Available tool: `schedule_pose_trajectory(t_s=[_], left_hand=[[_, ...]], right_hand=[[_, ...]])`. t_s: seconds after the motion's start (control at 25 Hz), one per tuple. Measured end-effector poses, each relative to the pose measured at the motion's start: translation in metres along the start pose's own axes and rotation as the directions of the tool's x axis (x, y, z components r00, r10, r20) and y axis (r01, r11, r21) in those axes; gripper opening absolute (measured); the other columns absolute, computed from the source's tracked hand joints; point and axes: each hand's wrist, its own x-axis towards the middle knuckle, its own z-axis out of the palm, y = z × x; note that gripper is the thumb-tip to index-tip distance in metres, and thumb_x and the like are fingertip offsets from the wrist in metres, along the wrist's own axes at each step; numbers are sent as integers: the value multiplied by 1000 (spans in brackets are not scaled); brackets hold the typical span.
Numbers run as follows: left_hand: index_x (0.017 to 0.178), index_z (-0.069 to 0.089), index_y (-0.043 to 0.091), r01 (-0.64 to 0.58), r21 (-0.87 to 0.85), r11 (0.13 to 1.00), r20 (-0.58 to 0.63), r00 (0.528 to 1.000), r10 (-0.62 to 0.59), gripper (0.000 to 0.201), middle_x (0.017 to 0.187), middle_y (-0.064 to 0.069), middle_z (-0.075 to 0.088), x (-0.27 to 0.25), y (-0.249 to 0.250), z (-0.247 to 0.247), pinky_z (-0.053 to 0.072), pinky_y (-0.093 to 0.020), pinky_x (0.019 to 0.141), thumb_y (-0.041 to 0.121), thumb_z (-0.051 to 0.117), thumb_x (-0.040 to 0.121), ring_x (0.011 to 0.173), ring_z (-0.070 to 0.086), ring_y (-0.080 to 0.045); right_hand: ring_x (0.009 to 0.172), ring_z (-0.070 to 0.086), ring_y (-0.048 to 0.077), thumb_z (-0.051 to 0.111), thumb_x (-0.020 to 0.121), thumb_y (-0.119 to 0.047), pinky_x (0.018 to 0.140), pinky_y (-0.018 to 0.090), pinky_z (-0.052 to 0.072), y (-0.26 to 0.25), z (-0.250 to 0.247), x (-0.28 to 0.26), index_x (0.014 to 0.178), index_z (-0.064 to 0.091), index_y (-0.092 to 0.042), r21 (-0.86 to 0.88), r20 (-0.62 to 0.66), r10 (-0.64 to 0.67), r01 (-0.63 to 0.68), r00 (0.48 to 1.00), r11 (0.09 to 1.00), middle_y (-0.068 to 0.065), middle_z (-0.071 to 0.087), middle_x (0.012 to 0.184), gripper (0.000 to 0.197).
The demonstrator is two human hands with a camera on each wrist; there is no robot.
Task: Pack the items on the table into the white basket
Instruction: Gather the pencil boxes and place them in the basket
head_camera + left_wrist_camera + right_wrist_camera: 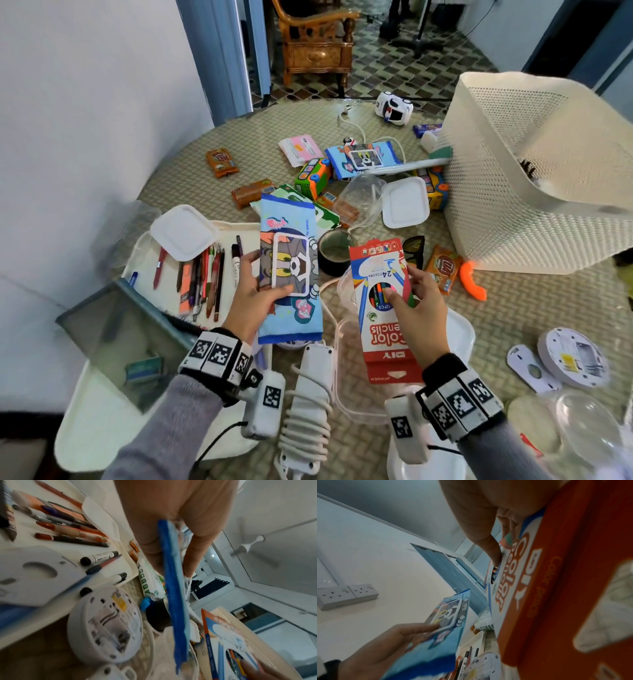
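Both hands are loaded: left hand (pixel 251 301) grips the blue pouch (pixel 291 274), right hand (pixel 416 308) pinches the pencil box (pixel 380 308) (2 items); next, carry both to the white basket (pixel 534 192).

White plaster wall (pixel 85 120) along the left side. Beyond it, blue-grey door frame (pixel 219 58) opening onto a further space. Patterned floor tiles (pixel 394 68) in dark and pale lozenges. Carved wooden armchair (pixel 317 41) standing on those tiles, past the doorway. Black stand legs (pixel 416 37) farther back. Double wall socket (pixel 346 595) on the pale wall. White ceiling fan (pixel 248 547) overhead. Soft, even daylight, no hard shadows.
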Motion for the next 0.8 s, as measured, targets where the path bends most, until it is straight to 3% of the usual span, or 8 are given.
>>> schedule_pose_trajectory(t_s=[0.08, 0.16, 0.24, 0.32, 0.4, 0.56, 0.64, 0.8], left_hand=[[111, 43, 34, 12, -21, 1000, 16, 1000, -12, 57, 102, -5, 72, -11, -4, 14, 57, -42, 77, -8, 66, 80, 91, 70, -23], [111, 44, 36, 6, -32, 999, 48, 999, -5, 50, 107, -3, 71, -22, -8, 28, 57, -46, 80, 4, 70, 82, 96, 69, -26], [112, 44, 34, -29, -18, 999, 105, 994, 31, 45, 109, 1, 69, -32, -9, 46, 58, -40, 77, 8, 68, 85, 96, 69, -17], [110, 43, 33, -52, 0, 999, 154, 987, 52, 43, 103, 7, 69, -40, -10, 65, 59, -33, 72, 5, 65, 86, 88, 70, -9], [112, 43, 29, -60, 28, 998, 194, 979, 54, 43, 102, 6, 69, -46, -10, 86, 58, -36, 72, 5, 66, 86, 86, 70, -9], [120, 42, 24, -112, 87, 990, 252, 964, 87, 49, 109, 11, 65, -61, -7, 129, 57, -33, 81, 7, 69, 83, 95, 67, -6], [123, 43, 22, -123, 88, 988, 271, 958, 95, 51, 113, 8, 64, -72, -4, 156, 56, -35, 85, 6, 70, 83, 100, 66, -9], [114, 45, 22, -109, 42, 993, 309, 947, 90, 43, 98, 1, 72, -90, -2, 210, 59, -31, 65, 1, 67, 84, 85, 72, -17]], right_hand=[[80, 61, -9, 67, 87, -8, 57, 8, 49, 2, -15, -6, 125, 51, -16, 17, -46, -13, 14, 999, 1000, 3, 64, 106, 42], [89, 64, 4, 68, 86, -10, 62, 12, 51, 3, -29, -14, 123, 52, -19, 31, -91, -12, 15, 996, 999, 4, 65, 108, 41], [94, 66, 15, 69, 86, -10, 68, 21, 56, 5, -48, -22, 122, 52, -21, 65, -141, -7, 16, 990, 998, 4, 67, 107, 42], [92, 68, 19, 69, 85, -11, 72, 32, 58, 9, -68, -30, 118, 52, -26, 90, -187, 4, 13, 982, 996, 3, 68, 104, 40], [94, 68, 20, 69, 85, -13, 77, 42, 58, 11, -89, -37, 117, 52, -29, 121, -225, 23, 5, 974, 993, 2, 68, 105, 39], [93, 68, 15, 69, 85, -11, 73, 35, 59, 12, -135, -48, 120, 52, -21, 208, -292, 49, 13, 955, 978, 3, 67, 108, 40], [93, 68, 20, 70, 85, -10, 74, 38, 59, 13, -162, -52, 117, 52, -21, 233, -324, 49, 30, 945, 972, 7, 68, 108, 39], [83, 71, 24, 70, 84, -12, 72, 45, 59, 21, -222, -54, 117, 51, -24, 254, -346, 67, 25, 936, 967, 9, 68, 102, 40]])
